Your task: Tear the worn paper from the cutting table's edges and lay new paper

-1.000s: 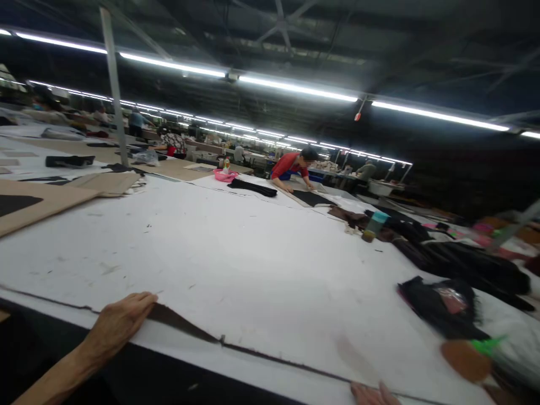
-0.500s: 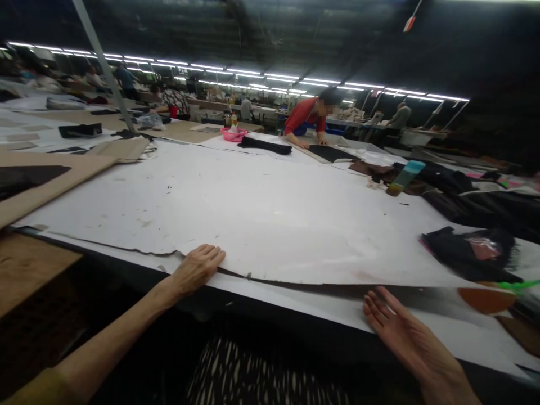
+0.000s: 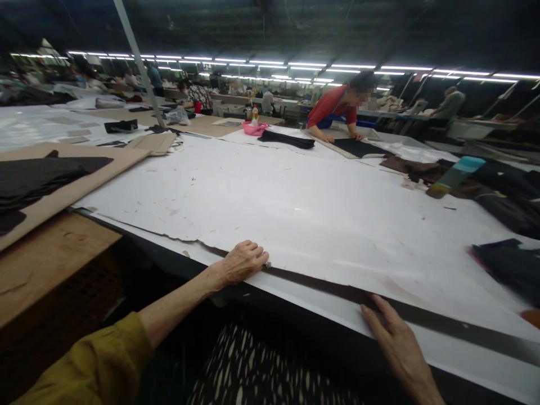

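Observation:
A large white sheet (image 3: 295, 214) covers the table, its front edge lifted with a dark gap beneath. My left hand (image 3: 244, 262) is closed on that edge, fingers curled over the top. Lower down and to the right, my right hand (image 3: 394, 332) is open, its fingers apart, with the fingertips at the gap under the raised edge. Below the sheet, a strip of white tabletop (image 3: 320, 301) shows along the front.
Cut dark pieces (image 3: 37, 180) lie on a tan board (image 3: 113, 179) at left, above a wooden surface (image 3: 59, 247). Across the table a person in red (image 3: 331, 109) leans over dark fabric. A pink basket (image 3: 255, 130), a bottle (image 3: 455, 177) and dark cloth (image 3: 506, 264) also lie around.
The view has swung left, so the scene sits further right. My left hand has shifted rightward along the sheet's edge. The gap under the edge near my right hand looks wider.

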The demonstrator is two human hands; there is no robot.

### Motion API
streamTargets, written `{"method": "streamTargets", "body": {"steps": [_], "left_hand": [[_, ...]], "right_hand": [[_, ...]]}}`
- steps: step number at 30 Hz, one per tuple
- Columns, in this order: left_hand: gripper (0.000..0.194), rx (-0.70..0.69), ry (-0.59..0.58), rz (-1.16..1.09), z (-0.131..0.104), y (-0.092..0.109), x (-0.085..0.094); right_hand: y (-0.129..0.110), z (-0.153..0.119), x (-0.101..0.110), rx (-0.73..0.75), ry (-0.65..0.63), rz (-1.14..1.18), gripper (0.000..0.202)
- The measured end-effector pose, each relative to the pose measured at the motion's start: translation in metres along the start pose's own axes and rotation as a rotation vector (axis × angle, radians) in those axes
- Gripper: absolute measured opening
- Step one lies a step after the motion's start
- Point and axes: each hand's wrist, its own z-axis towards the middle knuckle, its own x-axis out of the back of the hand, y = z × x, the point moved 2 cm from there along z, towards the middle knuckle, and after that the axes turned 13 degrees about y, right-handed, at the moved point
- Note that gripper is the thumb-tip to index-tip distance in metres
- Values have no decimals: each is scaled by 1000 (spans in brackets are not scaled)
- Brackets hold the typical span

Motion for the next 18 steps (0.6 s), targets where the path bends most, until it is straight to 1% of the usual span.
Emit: {"method": "streamTargets", "body": {"steps": [3, 5, 6, 9, 11, 12, 15, 18], "left_hand": [[8, -13, 10, -37, 6, 9, 0], [8, 26, 25, -64, 13, 6, 1], [11, 66, 38, -76, 17, 2, 3], [21, 260, 112, -92, 35, -25, 16], [26, 400, 184, -99, 51, -49, 30], [28, 457, 224, -108, 59, -62, 38], [31, 582, 360, -144, 77, -93, 65], [33, 664, 497, -174, 82, -116, 90]], "right_hand": [[-9, 1, -13, 60, -32, -31, 75], [-12, 1, -22, 132, -30, -73, 72], [-13, 1, -27, 185, -15, -116, 71], [-12, -1, -39, 427, 63, -260, 69], [-10, -5, -44, 601, 118, -312, 66], [-10, -6, -46, 659, 140, -330, 65], [-8, -10, -47, 724, 185, -412, 65], [-10, -13, -47, 743, 183, -512, 66]]}}
